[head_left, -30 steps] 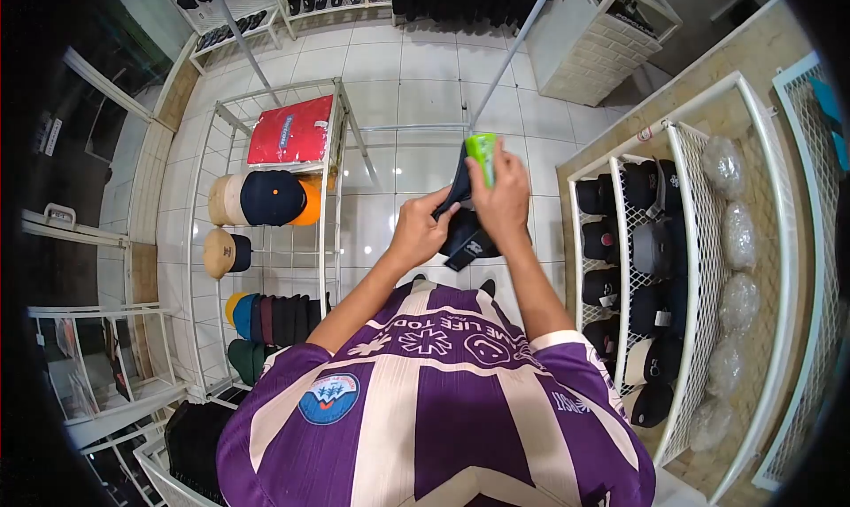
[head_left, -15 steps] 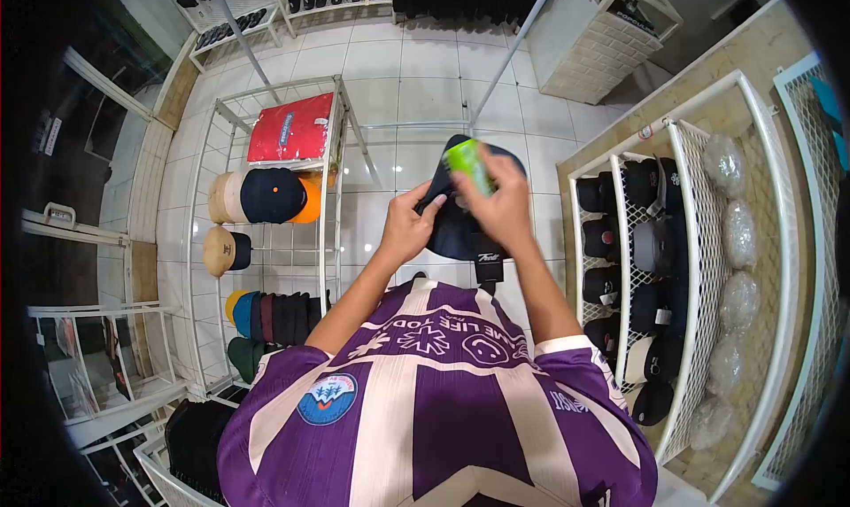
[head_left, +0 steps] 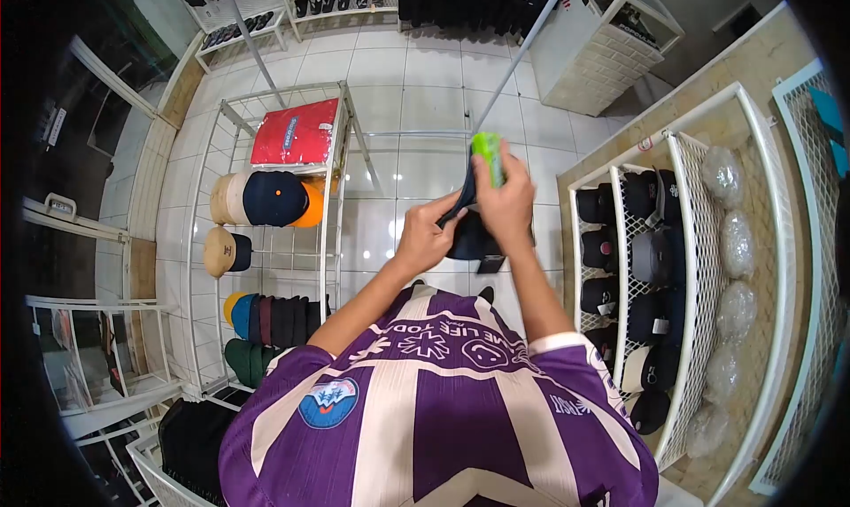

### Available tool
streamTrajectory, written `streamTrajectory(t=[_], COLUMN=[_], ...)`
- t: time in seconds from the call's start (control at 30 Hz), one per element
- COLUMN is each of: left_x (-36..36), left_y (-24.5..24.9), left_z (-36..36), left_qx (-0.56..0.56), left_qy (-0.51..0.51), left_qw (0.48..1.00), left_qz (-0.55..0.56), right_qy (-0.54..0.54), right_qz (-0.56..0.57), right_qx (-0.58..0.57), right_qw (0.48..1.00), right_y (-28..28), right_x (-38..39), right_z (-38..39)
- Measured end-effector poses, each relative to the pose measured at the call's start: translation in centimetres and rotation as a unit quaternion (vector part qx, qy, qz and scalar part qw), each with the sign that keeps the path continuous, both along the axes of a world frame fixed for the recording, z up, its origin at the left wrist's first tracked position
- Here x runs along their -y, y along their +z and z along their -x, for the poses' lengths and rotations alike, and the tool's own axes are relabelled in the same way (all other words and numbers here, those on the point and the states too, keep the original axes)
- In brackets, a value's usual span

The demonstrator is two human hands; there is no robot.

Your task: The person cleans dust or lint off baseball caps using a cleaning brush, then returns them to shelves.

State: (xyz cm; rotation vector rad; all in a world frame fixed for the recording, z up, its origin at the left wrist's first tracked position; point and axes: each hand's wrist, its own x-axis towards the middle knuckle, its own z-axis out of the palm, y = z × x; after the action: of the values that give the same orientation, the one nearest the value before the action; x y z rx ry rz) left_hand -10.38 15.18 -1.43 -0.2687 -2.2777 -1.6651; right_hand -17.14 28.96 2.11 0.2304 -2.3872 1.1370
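Note:
A dark cap [head_left: 475, 236] is held in front of my chest, tilted on its side, with a black tag [head_left: 490, 264] hanging at its lower edge. My left hand [head_left: 428, 235] grips the cap's edge between thumb and fingers. In my right hand [head_left: 506, 193] is a bright green brush-like object [head_left: 488, 149], pressed against the cap's upper part. Its underside is hidden by the cap and my fingers.
A white wire rack [head_left: 340, 197] at the left holds caps [head_left: 274, 197] and a red packaged garment [head_left: 295, 133]. At the right, a wall rack [head_left: 627, 268] carries more caps. A white counter [head_left: 589, 60] stands beyond.
The cap has turned more edge-on and its tag has tipped. My right hand and the green object have moved slightly up and right; my left hand has shifted right.

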Motion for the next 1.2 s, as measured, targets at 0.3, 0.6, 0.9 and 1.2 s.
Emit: streamTrajectory(t=[0.3,0.6,0.9,1.2], left_x=[0.6,1.5,1.6,0.5], left_y=[-0.3,1.2,1.3,2.1], left_z=[-0.1,-0.4,0.3,-0.5], left_qx=[0.005,0.065,0.096,0.125], left_qy=[-0.002,0.01,0.081,-0.071], left_qw=[0.998,0.993,0.981,0.961], left_qz=[-0.065,-0.097,-0.149,-0.234], right_qy=[-0.057,-0.041,-0.006,0.048], right_qz=[-0.021,0.006,0.01,0.084], right_qx=[0.0,-0.018,-0.017,0.047], right_qw=[0.998,0.999,1.0,0.994], right_y=[1.1,1.4,2.4,1.9], right_x=[-1.8,-1.9,-1.7,-4.6], right_z=[1.4,0.9,-3.4,-1.1])
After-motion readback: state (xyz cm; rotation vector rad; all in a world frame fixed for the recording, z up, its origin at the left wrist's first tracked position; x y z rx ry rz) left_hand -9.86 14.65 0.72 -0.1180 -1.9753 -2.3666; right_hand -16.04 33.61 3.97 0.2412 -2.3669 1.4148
